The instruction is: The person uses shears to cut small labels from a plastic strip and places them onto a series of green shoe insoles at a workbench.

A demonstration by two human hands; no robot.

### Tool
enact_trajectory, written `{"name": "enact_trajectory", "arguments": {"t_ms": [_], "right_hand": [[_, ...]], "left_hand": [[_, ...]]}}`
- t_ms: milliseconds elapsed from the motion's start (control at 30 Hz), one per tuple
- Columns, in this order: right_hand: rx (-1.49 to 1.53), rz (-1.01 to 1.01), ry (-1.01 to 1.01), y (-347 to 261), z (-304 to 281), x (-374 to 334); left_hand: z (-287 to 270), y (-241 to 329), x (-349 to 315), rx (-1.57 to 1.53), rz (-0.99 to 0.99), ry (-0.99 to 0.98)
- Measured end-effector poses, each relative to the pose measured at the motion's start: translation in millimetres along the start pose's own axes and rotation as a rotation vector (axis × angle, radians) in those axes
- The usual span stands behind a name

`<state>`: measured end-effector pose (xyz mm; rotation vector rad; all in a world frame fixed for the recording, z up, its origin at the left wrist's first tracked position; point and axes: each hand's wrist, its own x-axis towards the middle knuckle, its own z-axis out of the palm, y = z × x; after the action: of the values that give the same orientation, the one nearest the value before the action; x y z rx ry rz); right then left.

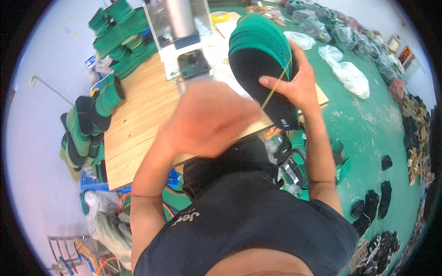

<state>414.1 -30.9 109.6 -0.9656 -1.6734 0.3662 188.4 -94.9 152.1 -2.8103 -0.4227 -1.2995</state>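
A thick stack of insoles (251, 64), green at the edges with a black top face, is gripped in my right hand (299, 83). My right thumb presses on the black face while the fingers wrap round the far edge. Across the stack runs a thin yellowish rubber band (276, 87), stretched slantwise toward my left hand (216, 117). That hand is smeared by motion, but its fingers are closed at the band's near end. The stack stands tilted over the right edge of the wooden table (142, 119).
A press-like machine with a metal cylinder (181, 18) stands at the table's back. Bundles of green insoles (122, 37) pile up at the far left, others (80, 124) along the left side. Plastic bags (345, 73) and dark insoles (385, 200) lie on the green floor at right.
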Motion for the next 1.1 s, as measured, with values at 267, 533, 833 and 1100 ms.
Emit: {"name": "enact_trajectory", "arguments": {"t_ms": [267, 533, 833, 1100], "right_hand": [[0.803, 0.065, 0.191, 0, -24, 22], [0.616, 0.066, 0.279, 0, -27, 20], [-0.099, -0.146, 0.090, 63, -36, -35], [0.628, -0.181, 0.037, 47, -57, -32]], "left_hand": [[122, -30, -54, -0.207, -0.478, 0.201], [131, -42, 41, -0.989, -0.628, 0.522], [163, -77, 24, -1.051, -0.583, 0.469], [146, -76, 38, -1.134, -0.384, 0.408]]}}
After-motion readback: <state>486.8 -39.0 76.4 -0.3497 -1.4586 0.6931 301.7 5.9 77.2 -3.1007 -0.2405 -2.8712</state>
